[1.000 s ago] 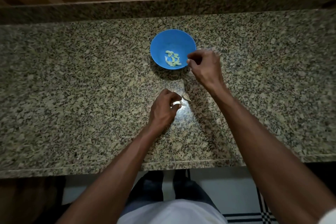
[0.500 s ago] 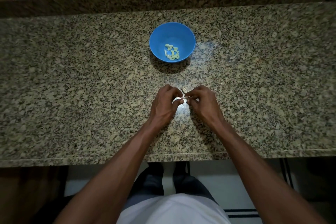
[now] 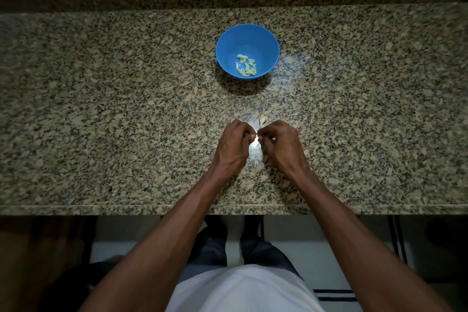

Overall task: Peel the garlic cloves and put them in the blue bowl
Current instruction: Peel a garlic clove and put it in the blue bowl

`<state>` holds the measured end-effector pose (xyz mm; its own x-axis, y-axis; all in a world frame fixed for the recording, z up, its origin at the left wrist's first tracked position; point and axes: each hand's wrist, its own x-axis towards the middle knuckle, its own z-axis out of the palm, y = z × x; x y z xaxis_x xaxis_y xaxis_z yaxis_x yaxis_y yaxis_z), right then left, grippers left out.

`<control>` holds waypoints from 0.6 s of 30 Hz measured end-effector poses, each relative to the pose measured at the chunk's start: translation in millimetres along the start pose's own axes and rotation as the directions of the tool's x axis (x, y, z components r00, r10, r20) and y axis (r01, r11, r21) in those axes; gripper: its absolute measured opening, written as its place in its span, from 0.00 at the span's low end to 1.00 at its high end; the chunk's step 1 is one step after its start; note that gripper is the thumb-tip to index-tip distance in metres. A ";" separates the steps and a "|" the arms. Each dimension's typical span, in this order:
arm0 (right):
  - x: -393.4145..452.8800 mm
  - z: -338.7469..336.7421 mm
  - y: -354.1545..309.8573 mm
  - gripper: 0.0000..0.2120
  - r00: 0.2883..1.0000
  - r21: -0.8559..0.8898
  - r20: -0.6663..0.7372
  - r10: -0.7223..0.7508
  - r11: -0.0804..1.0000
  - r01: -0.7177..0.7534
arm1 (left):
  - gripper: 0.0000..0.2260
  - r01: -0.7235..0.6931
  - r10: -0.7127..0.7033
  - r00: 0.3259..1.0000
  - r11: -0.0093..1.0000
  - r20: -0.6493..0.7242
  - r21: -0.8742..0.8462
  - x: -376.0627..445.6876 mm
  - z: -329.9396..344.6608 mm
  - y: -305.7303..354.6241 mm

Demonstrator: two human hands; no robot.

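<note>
Now the person is standing at the speckled granite countertop [image 3: 101, 121] and is working low over it, both hands close together near the front edge. The left hand [image 3: 234, 145] and the right hand [image 3: 279, 144] are each curling their fingers and pinching one small pale garlic clove [image 3: 257, 137] between them, so that, I think, one side is holding it steady while the other is pulling the skin. Only a little of the clove is showing, so I cannot tell how much skin is remaining. A dry papery piece of garlic skin [image 3: 263, 119] is lying just beyond the fingertips, probably dropped there to keep it away from the food. The round blue plastic bowl [image 3: 268, 40] is standing farther back, well apart from the hands, and several peeled yellowish cloves [image 3: 246, 65] are already lying in its bottom.
</note>
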<state>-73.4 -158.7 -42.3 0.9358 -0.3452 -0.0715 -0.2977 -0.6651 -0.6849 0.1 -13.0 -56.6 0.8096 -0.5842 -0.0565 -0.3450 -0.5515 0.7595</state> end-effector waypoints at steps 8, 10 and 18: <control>-14.5 -10.5 2.8 0.07 0.987 0.229 0.004 0.162 0.960 -0.159 | 0.05 0.023 -0.023 1.000 0.996 0.002 -0.092 -12.2 -31.2 -5.5; -19.0 -8.0 3.9 0.07 0.984 0.259 0.030 0.173 0.950 -0.175 | 0.08 -0.012 0.022 0.991 0.997 0.131 -0.072 -18.4 -34.8 -7.7; -25.4 -1.7 0.1 0.08 0.980 0.272 0.061 0.188 0.942 -0.197 | 0.03 -0.251 0.216 0.958 0.950 0.190 0.185 -29.3 -23.1 -11.0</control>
<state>-97.5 -151.1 -39.4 0.8730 -0.4229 -0.2430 -0.4138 -0.3785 -0.8279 -8.9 24.0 -48.3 0.6105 -0.7919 -0.0136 -0.6188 -0.4877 0.6159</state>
